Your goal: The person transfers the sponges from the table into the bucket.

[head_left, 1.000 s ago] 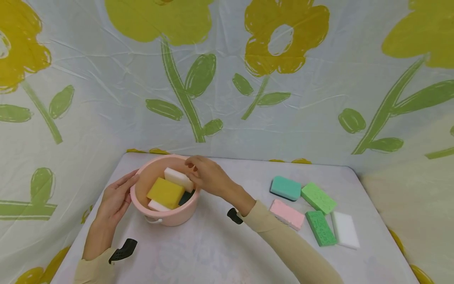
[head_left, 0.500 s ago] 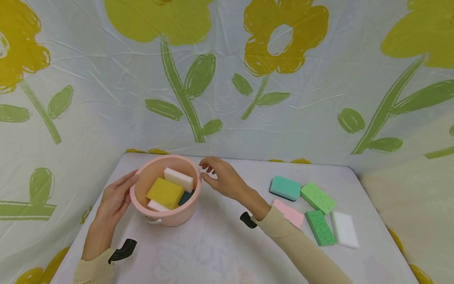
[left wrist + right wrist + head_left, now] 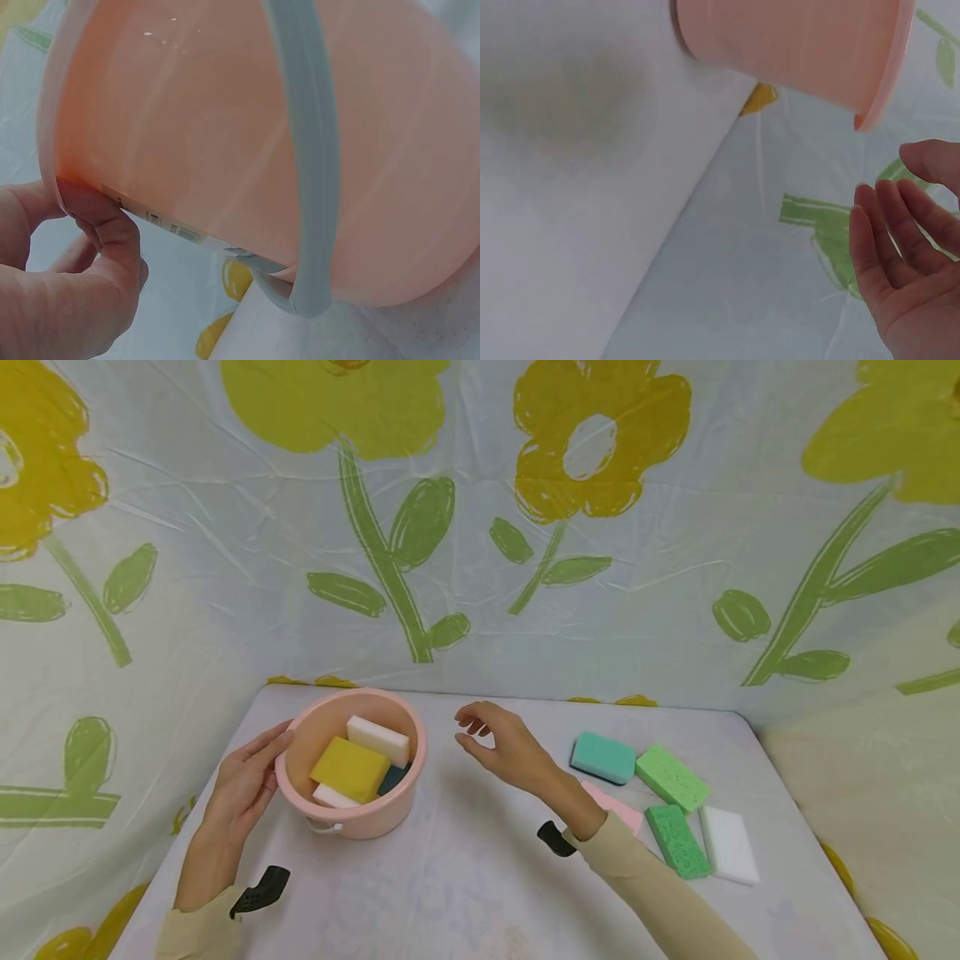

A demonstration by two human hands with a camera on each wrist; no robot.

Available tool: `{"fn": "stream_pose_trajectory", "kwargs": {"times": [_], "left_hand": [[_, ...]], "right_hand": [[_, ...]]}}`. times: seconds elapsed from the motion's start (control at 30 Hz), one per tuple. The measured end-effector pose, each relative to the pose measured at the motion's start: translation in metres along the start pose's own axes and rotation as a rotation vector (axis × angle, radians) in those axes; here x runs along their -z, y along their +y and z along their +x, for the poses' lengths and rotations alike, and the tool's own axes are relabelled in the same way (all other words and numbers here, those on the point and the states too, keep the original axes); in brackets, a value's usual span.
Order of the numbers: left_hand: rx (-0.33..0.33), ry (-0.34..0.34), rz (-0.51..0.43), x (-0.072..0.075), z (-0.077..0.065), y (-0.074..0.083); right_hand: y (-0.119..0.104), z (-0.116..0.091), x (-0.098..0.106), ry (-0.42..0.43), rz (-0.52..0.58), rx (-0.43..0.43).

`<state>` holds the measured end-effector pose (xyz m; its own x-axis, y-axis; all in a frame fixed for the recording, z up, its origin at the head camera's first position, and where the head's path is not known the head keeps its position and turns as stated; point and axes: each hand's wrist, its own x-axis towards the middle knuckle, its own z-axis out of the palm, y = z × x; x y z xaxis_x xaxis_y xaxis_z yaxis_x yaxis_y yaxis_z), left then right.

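A pink bucket (image 3: 367,823) stands at the left of the table. Inside it lie a yellow sponge (image 3: 349,768), a white sponge (image 3: 378,739), a pale block (image 3: 335,796) and a dark teal piece (image 3: 393,778). My left hand (image 3: 243,781) grips the bucket's rim on its left side; the left wrist view has this hand (image 3: 82,289) at the rim, beside the pale grey handle (image 3: 311,157). To the right of the bucket, apart from it, my right hand (image 3: 512,750) hovers with relaxed fingers and nothing in them, as the right wrist view confirms.
On the right of the table lie a teal sponge (image 3: 604,757), a light green sponge (image 3: 673,777), a pink sponge (image 3: 613,807) partly behind my right forearm, a green sponge (image 3: 678,842) and a white sponge (image 3: 729,845). A flowered cloth (image 3: 480,568) surrounds the table.
My right hand has left the bucket's right rim and drawn away to the right, empty. The left hand, the bucket and the sponges stay where they were.
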<state>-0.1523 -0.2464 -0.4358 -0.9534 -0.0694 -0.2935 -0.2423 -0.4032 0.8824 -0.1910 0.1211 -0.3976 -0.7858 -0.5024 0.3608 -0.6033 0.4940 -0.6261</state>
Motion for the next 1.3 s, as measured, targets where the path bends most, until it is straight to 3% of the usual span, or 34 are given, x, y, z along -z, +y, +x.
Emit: {"fn": "stream_pose_trajectory", "kwargs": {"times": [0.77, 1.0, 1.3], "left_hand": [[0.018, 0.016, 0.010, -0.001, 0.000, 0.001], [0.020, 0.013, -0.007, 0.001, 0.001, 0.000], [0.040, 0.064, 0.054, -0.001, 0.002, 0.001]], "right_hand": [[0.038, -0.054, 0.014, 0.060, 0.004, -0.087], [0.047, -0.070, 0.018, 0.063, -0.026, -0.079], [0.059, -0.090, 0.023, 0.079, -0.033, -0.112]]}}
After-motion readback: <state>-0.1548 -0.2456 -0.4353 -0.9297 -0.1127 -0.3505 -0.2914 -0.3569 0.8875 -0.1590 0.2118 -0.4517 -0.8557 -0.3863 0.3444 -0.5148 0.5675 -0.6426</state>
